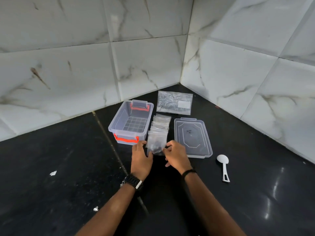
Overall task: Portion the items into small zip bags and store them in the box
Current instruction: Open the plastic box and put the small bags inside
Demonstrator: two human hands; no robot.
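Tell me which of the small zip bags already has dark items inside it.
The nearest small zip bag, held between the left hand and right hand. Dark pieces show near its bottom; the bags in the row behind look empty.

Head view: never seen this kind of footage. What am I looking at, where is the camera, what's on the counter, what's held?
There is no machine here. A person wears one wide-angle camera on the head, looking forward and down, so you see their own two arms reaching into the picture.

Both hands work on one small zip bag with dark items inside. The left hand holds its left edge and the right hand pinches its right edge.

On the black counter: a clear box with orange handles, open, nothing visible inside. Beside it lies a row of small bags. Right of those lies the box's lid. Behind sits a larger bag of dark items. A white spoon lies at the right.
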